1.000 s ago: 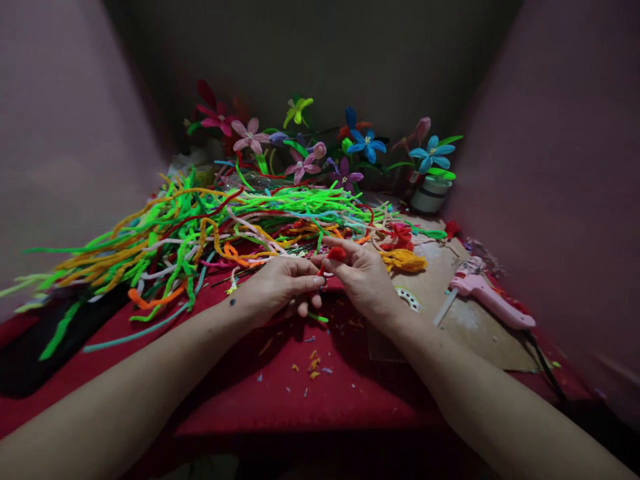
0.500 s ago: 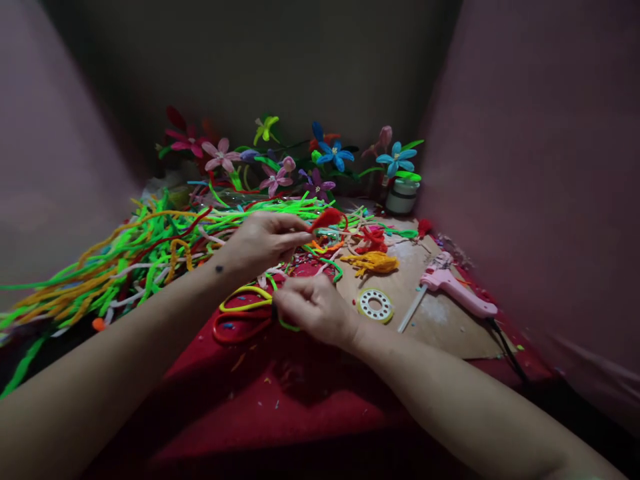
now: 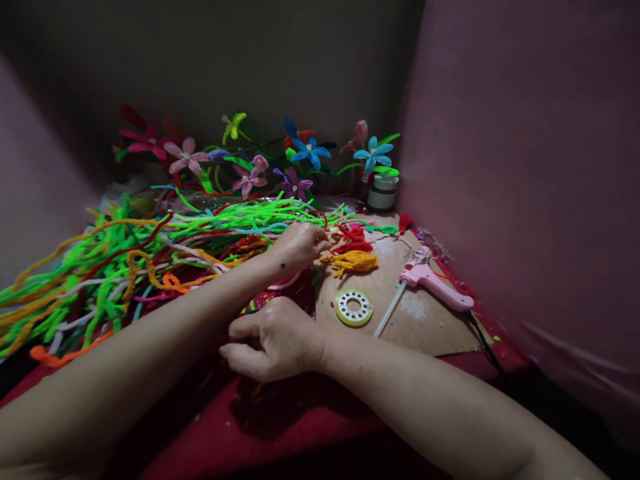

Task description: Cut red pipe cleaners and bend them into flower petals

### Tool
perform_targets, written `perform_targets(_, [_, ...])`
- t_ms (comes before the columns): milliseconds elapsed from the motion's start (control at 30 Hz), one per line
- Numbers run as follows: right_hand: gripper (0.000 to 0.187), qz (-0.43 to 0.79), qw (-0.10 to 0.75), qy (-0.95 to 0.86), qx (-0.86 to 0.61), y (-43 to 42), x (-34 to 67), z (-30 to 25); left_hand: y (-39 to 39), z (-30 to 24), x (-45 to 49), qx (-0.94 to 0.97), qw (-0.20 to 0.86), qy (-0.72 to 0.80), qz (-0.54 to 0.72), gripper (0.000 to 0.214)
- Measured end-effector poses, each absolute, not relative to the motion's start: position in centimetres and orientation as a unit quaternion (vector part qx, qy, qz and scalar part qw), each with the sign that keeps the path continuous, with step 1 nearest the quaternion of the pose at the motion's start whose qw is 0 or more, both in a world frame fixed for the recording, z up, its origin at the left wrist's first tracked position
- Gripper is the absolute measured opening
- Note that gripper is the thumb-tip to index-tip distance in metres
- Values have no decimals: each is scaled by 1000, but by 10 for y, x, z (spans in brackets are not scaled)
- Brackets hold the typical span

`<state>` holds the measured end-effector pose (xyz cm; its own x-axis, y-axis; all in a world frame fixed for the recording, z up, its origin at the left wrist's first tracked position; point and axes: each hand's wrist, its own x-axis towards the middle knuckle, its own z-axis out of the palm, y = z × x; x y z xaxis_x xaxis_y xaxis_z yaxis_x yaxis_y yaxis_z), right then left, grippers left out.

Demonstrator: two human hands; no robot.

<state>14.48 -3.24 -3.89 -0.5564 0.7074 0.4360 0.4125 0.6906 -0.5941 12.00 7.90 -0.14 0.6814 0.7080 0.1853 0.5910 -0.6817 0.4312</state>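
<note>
My left hand point(image 3: 303, 241) reaches over the middle of the table, its fingertips pressed together beside some red yarn bundles point(image 3: 353, 233). Whatever lies between those fingertips is hidden. Just below the red bundles is an orange-yellow yarn tassel point(image 3: 355, 262). Closer to me, my right hand point(image 3: 277, 339) hovers above the red cloth, thumb and forefinger apart and curved, with nothing visible between them. The yellow and red loops seen earlier are mostly out of sight behind my hands and left forearm.
Many fuzzy craft stems point(image 3: 115, 267) pile up on the left. Pipe-cleaner flowers point(image 3: 310, 153) stand along the back, beside a jar point(image 3: 383, 192). A pink glue gun point(image 3: 435, 283) and a white ring-shaped spool point(image 3: 354, 306) lie on a brown board point(image 3: 425, 333) over red cloth point(image 3: 310, 433).
My left hand has carried the red yarn piece right, toward the red bundles. My right hand has come down and left, its fist loosening. The view has shifted right.
</note>
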Motion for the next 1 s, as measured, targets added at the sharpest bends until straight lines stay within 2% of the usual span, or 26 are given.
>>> perform_targets(233, [31, 240, 359, -838, -334, -39, 146, -37, 43, 13, 47, 870, 190, 407, 204, 22])
perform_targets(400, [30, 272, 339, -831, -348, -40, 144, -39, 37, 8, -3, 824, 210, 473, 232, 23])
perform_targets(533, [30, 272, 328, -833, -352, -42, 144, -39, 52, 7, -47, 739, 166, 558, 340, 27])
perform_targets(633, [30, 264, 317, -837, -360, -42, 144, -38, 68, 8, -73, 695, 132, 606, 363, 29])
perform_targets(833, [29, 244, 305, -848, -358, -43, 144, -37, 78, 11, -91, 700, 48, 636, 322, 24])
perform_targets(1000, [27, 244, 300, -851, -356, -44, 143, -39, 76, 10, -87, 711, 68, 627, 309, 22])
